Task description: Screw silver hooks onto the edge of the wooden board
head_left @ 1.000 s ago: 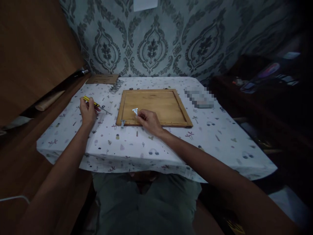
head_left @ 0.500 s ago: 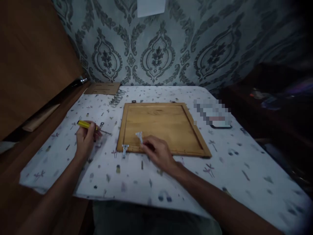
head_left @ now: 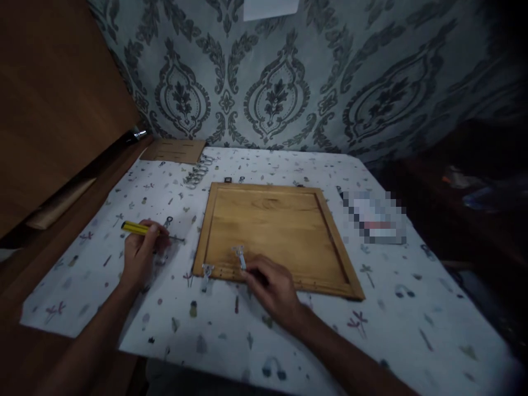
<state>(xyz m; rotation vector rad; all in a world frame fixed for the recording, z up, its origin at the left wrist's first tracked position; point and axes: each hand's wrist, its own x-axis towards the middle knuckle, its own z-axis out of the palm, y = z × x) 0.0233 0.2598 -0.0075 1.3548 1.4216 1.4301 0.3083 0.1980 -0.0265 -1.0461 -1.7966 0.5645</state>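
Observation:
A square wooden panel [head_left: 272, 231] with a raised frame lies flat on the patterned white tablecloth [head_left: 371, 324]. My right hand [head_left: 270, 287] rests at the panel's near edge, fingers pinching a small metal bracket [head_left: 239, 256] that stands on the wood. A second small metal bracket [head_left: 206, 271] sits at the panel's near left corner. To the left, my left hand [head_left: 141, 254] grips a yellow-handled screwdriver [head_left: 142, 229], its shaft pointing right just above the cloth.
Several metal rings or clips [head_left: 198, 173] lie behind the panel next to a flat brown cardboard piece [head_left: 173, 150]. A blurred-out flat object [head_left: 375, 217] lies right of the panel. A wooden cabinet side [head_left: 53, 110] stands at the left; patterned wallpaper is behind.
The view has tilted and moved closer, so the table sits lower in the picture. Both hands keep their hold; the left hand with the screwdriver has shifted slightly.

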